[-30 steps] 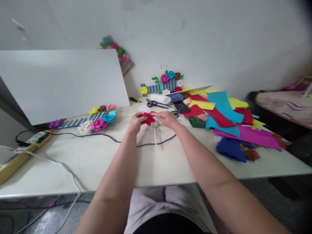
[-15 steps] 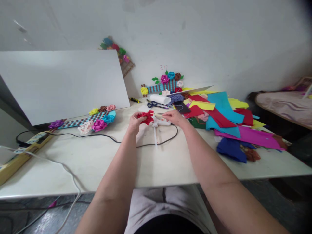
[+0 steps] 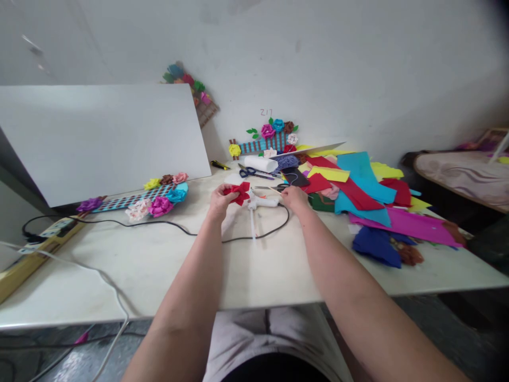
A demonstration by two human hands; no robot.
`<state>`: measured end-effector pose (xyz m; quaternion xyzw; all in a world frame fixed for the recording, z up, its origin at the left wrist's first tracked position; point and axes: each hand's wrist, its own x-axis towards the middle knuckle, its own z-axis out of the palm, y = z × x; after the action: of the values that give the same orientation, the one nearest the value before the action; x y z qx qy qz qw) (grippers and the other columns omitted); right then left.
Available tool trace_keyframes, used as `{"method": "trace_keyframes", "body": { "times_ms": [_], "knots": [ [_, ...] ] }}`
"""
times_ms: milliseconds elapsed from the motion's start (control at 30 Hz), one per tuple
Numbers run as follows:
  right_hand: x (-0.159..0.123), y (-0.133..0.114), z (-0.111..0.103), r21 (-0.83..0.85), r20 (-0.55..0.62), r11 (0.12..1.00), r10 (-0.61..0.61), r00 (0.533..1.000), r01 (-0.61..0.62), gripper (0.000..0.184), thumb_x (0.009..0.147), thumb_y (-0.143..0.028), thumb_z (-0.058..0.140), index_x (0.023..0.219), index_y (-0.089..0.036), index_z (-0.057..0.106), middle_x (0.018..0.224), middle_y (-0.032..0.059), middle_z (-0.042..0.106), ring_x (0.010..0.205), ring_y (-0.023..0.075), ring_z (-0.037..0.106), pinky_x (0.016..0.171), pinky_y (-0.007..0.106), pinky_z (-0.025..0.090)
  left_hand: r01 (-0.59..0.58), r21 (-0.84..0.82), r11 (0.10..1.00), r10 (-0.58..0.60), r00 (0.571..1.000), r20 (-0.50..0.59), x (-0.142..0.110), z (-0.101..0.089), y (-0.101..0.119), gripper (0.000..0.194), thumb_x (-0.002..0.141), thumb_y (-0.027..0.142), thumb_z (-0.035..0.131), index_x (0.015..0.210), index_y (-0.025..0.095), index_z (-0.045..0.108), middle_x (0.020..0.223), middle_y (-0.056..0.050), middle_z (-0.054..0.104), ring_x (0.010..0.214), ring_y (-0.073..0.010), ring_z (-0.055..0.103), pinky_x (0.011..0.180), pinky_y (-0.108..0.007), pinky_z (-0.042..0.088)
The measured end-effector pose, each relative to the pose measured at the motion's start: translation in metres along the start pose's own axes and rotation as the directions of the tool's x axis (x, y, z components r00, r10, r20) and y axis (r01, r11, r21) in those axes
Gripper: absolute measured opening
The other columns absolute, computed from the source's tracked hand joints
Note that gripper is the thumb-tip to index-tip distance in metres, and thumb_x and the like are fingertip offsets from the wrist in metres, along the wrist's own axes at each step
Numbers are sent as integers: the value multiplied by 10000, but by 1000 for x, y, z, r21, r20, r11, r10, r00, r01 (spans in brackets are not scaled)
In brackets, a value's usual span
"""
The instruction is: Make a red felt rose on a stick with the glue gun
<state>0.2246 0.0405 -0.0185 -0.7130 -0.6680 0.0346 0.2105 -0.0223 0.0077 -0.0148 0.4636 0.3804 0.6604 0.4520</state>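
Note:
Pinched in my left hand (image 3: pixel 221 200) is a red paper flower (image 3: pixel 240 193), its petals turned to the right. My right hand (image 3: pixel 295 198) is closed on a thin wooden stick (image 3: pixel 274 189), which points left, apart from the flower. A white glue gun (image 3: pixel 265 202) rests on the table between my hands, with a clear glue stick (image 3: pixel 252 225) coming out toward me. Just behind the stick lies a pair of dark-handled scissors (image 3: pixel 280 187).
Coloured paper sheets (image 3: pixel 360 180) pile up at the right. At the left stands a flowered craft guitar (image 3: pixel 131 198) beside a power strip (image 3: pixel 43 244). A black cable (image 3: pixel 159 223) crosses the table. Blue scissors (image 3: pixel 250 172) and a white roll (image 3: pixel 260 163) lie at the back.
My right hand has drawn back to the right with the stick, away from the red flower. My left hand has stayed nearly in place.

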Motion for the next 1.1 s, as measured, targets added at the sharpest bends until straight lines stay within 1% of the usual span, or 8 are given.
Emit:
{"method": "trace_keyframes", "body": {
  "times_ms": [200, 400, 500, 600, 733, 900, 1033, 1100],
  "knots": [
    [-3, 0, 4, -92, 23, 996, -19, 1000, 21, 273, 851, -256, 554, 1026, -232, 761, 1153, 114, 696, 1070, 256, 621, 847, 321, 477, -38, 24, 999, 38, 999, -11, -1, 2, 1, 334, 474, 212, 825, 734, 142, 627, 686, -32, 685, 639, -176, 660, 637, -302, 537],
    [-14, -21, -15, -116, -93, 962, -257, 962, 246, 387, 898, -294, 454, 1203, -207, 675, 1237, 106, 663, 1158, 259, 571, 956, 358, 433, -59, 3, 998, 59, 998, -33, -1, 0, 3, 332, 465, 224, 824, 722, 143, 629, 660, -38, 686, 621, -184, 659, 616, -301, 529],
    [-21, -36, -26, -108, 71, 943, -307, 949, 313, 445, 847, -277, 485, 1266, -240, 632, 1216, 82, 684, 1127, 255, 605, 932, 348, 447, -75, -8, 997, 74, 996, -55, 1, -3, 2, 333, 455, 218, 826, 715, 144, 631, 662, -40, 688, 615, -185, 658, 605, -296, 522],
    [-27, -48, -30, -145, 263, 912, -339, 903, 384, 570, 785, -284, 545, 1354, -255, 549, 1244, 93, 669, 1120, 297, 613, 908, 387, 458, -80, -33, 996, 78, 994, -73, 2, -5, 1, 348, 442, 215, 834, 713, 141, 628, 662, -40, 687, 614, -186, 660, 610, -301, 524],
    [-34, -58, -18, -201, 334, 881, -350, 875, 429, 612, 755, -205, 559, 1365, -201, 517, 1318, 141, 606, 1221, 317, 544, 946, 398, 441, -78, -44, 996, 74, 994, -79, 2, -6, 0, 363, 438, 225, 842, 721, 140, 631, 667, -42, 689, 614, -190, 659, 610, -309, 526],
    [-36, -62, -1, -209, 244, 892, -350, 904, 402, 514, 778, -197, 566, 1285, -115, 546, 1235, 189, 633, 1168, 301, 577, 931, 369, 448, -98, -46, 994, 93, 990, -103, 3, -7, -2, 354, 428, 219, 838, 713, 142, 643, 659, -38, 687, 604, -185, 649, 597, -306, 518],
    [-29, -48, -7, -150, 147, 943, -275, 950, 297, 323, 818, -253, 548, 1119, -181, 641, 1034, 143, 714, 983, 276, 660, 820, 362, 478, -112, -43, 993, 107, 989, -100, 5, -9, -2, 336, 451, 223, 836, 724, 144, 657, 675, -41, 694, 620, -183, 649, 611, -303, 515],
    [-22, -36, -10, -17, 26, 976, -217, 976, 217, 242, 807, -299, 581, 1010, -207, 676, 986, 117, 721, 939, 262, 662, 799, 354, 477, -110, -43, 993, 106, 990, -93, 5, -10, -2, 332, 460, 223, 837, 732, 144, 663, 675, -38, 693, 627, -180, 649, 624, -303, 516]
  ]
}}
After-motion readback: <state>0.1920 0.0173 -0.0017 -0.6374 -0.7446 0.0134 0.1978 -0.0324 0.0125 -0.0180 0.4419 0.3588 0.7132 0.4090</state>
